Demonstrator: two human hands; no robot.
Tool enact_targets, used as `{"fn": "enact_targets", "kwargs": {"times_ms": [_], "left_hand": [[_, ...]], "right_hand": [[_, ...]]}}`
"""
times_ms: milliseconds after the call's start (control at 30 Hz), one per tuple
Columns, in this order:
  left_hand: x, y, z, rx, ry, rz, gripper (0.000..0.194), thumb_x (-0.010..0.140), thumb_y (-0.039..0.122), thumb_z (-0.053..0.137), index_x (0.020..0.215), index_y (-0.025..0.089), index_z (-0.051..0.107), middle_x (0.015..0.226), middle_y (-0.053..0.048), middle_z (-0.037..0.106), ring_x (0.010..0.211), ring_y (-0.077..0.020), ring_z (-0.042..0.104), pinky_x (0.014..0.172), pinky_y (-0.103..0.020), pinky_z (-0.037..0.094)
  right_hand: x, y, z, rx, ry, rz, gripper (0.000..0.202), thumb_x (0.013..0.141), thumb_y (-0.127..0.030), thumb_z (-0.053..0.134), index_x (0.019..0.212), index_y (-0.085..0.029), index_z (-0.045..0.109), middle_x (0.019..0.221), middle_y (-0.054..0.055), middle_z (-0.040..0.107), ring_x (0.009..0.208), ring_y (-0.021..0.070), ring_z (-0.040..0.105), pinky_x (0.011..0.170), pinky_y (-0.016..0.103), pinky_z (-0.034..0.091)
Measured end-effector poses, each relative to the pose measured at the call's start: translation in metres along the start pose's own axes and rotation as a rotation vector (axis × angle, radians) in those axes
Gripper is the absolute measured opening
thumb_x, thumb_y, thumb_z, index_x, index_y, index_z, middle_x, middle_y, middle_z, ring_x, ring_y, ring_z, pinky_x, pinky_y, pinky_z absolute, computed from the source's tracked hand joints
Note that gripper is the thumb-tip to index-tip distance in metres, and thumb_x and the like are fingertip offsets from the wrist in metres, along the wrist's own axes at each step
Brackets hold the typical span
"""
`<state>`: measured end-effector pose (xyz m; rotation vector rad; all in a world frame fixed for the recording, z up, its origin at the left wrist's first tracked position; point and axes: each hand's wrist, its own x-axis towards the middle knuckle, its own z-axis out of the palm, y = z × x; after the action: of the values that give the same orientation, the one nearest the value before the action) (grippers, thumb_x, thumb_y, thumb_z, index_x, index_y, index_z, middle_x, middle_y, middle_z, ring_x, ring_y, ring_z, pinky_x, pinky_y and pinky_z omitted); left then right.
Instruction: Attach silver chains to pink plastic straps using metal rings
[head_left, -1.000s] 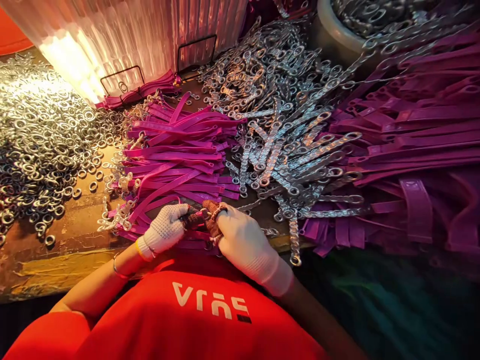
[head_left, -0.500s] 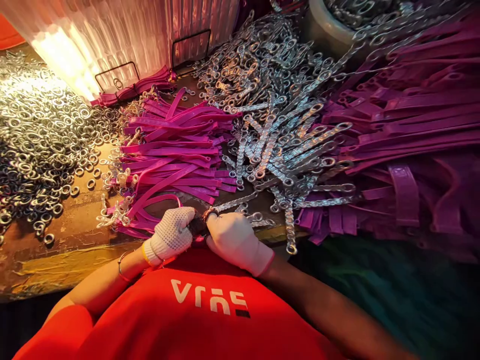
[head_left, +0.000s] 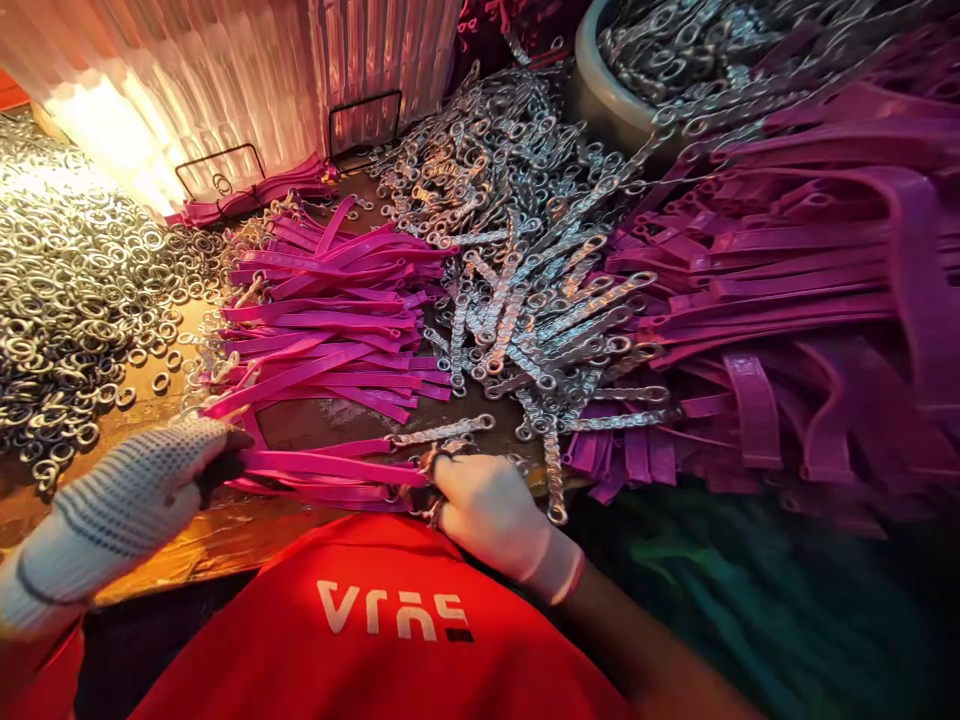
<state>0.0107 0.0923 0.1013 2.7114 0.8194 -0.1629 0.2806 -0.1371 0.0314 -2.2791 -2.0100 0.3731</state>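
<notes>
A pink strap [head_left: 322, 465] is stretched level between my hands above the table's front edge. My left hand [head_left: 142, 490], in a white dotted glove with dark fingertips bared, is closed on the strap's left end. My right hand [head_left: 491, 510], in a white glove, is closed at its right end, where small metal rings show by the fingertips. A twisted metal chain [head_left: 444, 431] lies just behind that hand. More pink straps [head_left: 330, 340] are heaped beyond my hands, some with metal links on their left ends.
Loose metal rings [head_left: 82, 310] are piled at left. Several short chains [head_left: 517, 300] lie heaped in the centre, near a grey tub [head_left: 611, 95] of more chains. Purple straps [head_left: 795, 260] cover the right side. A translucent ribbed container [head_left: 285, 80] stands at back left.
My left hand has moved left, away from my right hand, drawing the pink strap out straight. My right hand stays closed near the same spot. The view has shifted a little.
</notes>
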Motion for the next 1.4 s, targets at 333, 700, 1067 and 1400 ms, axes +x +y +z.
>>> {"fn": "enact_targets", "kwargs": {"times_ms": [333,700,1067,1400], "left_hand": [[0.024,0.069,0.054,-1.057,-0.147,-0.369,0.035,0.093,0.044,0.050,0.101,0.015,0.068,0.087,-0.009,0.070,0.066,-0.0150,0.063,0.059,-0.024,0.052],[0.052,0.091,0.068,-2.034,-0.494,-0.549,0.033,0.077,0.020,0.071,0.108,0.010,0.067,0.091,-0.008,0.066,0.059,-0.0080,0.057,0.044,-0.015,0.038],[0.045,0.104,0.069,-1.601,-0.358,-0.401,0.029,0.086,0.044,0.063,0.083,0.016,0.055,0.061,0.001,0.059,0.041,-0.0054,0.040,0.037,-0.017,0.026],[0.058,0.112,0.074,-1.481,-0.466,-0.321,0.030,0.085,0.044,0.057,0.076,0.016,0.053,0.053,0.004,0.047,0.039,-0.0050,0.033,0.038,-0.018,0.022]], "right_hand": [[0.070,0.088,-0.021,-0.383,0.043,-0.313,0.018,0.082,-0.007,0.058,0.083,-0.015,0.074,0.119,0.012,0.068,0.113,0.0309,0.051,0.079,0.039,0.035],[0.061,0.056,-0.012,-0.020,0.357,-0.412,0.028,0.072,-0.005,0.052,0.090,-0.020,0.068,0.102,0.008,0.071,0.115,0.0282,0.053,0.106,0.053,0.031],[0.019,0.014,0.026,0.207,0.440,-0.211,0.038,0.075,-0.002,0.049,0.107,-0.013,0.064,0.097,0.013,0.066,0.091,0.0250,0.058,0.083,0.040,0.051],[0.023,-0.006,-0.004,-0.044,0.380,-0.356,0.017,0.080,-0.009,0.051,0.085,-0.016,0.065,0.087,0.012,0.065,0.076,0.0212,0.050,0.065,0.034,0.037]]}}
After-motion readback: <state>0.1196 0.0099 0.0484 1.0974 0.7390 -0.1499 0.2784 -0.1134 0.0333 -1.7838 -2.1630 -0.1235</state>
